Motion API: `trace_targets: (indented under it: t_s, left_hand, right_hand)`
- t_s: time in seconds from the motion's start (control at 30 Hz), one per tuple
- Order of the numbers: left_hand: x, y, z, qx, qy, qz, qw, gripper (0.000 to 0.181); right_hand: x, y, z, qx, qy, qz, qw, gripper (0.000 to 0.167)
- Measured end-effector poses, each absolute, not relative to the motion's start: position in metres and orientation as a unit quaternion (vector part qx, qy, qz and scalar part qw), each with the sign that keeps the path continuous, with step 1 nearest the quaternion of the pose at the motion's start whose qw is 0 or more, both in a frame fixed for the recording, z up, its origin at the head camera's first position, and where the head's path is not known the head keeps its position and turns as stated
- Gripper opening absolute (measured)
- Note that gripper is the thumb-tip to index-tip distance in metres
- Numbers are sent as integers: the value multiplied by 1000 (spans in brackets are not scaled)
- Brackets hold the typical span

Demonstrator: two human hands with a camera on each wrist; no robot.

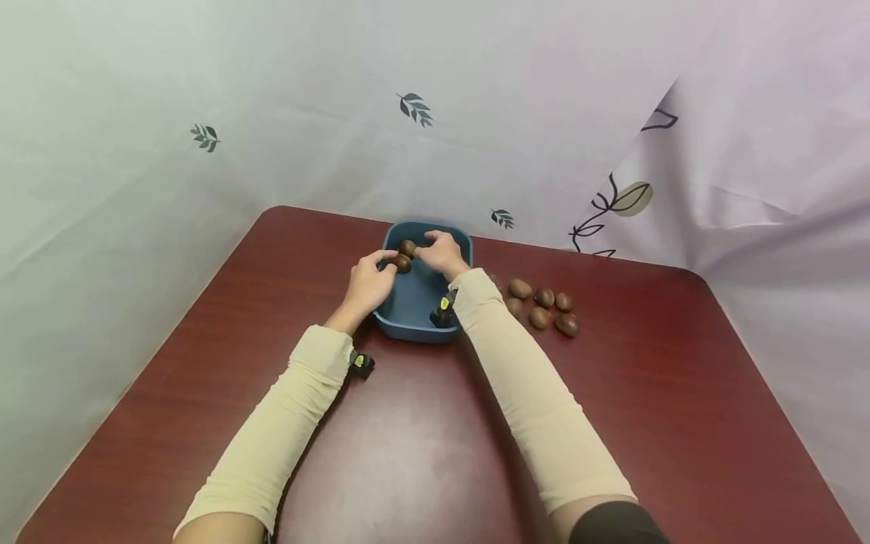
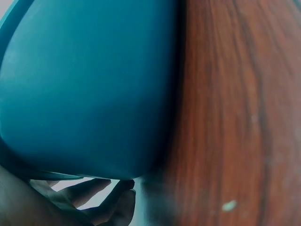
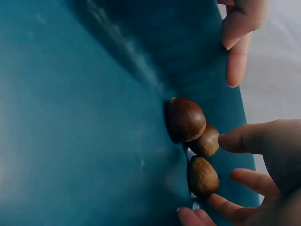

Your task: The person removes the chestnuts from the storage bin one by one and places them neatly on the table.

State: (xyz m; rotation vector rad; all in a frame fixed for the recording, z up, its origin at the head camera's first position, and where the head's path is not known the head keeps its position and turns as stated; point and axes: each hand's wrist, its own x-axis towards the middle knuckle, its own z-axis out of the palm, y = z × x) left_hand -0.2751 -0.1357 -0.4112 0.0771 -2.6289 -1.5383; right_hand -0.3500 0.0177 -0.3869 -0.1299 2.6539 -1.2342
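Observation:
A blue plastic tray (image 1: 414, 302) stands near the table's far edge, with three brown chestnuts at its far end. In the right wrist view a dark chestnut (image 3: 186, 119), a partly hidden chestnut (image 3: 207, 141) and a lighter chestnut (image 3: 203, 176) lie against its wall. My left hand (image 1: 370, 283) holds the tray's left rim; its fingers (image 2: 110, 202) show along the tray's outside. My right hand (image 1: 442, 255) is inside the tray, fingers spread around the nuts. Its thumb touches the middle nut and a fingertip is at the lighter one.
Several loose chestnuts (image 1: 540, 317) lie on the red-brown table (image 1: 632, 363) to the right of the tray, close to my right forearm. A pale curtain (image 1: 326, 113) with leaf prints hangs behind the table and along its sides.

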Motion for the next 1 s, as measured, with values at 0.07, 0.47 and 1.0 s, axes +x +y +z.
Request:
trace_targets:
  t_s: [0.07, 0.47, 1.0]
  left_hand:
    - [-276, -137, -410, 27, -864, -500, 52, 41]
    - [-276, -137, -410, 26, -862, -505, 48, 41]
    - [-275, -137, -412, 19, -859, -509, 46, 41]
  right_hand:
    - [-351, 16, -387, -68, 911, -394, 97, 53]
    - [-355, 18, -391, -88, 940, -320, 78, 37]
    - [-349, 19, -390, -59, 918, -388, 52, 18]
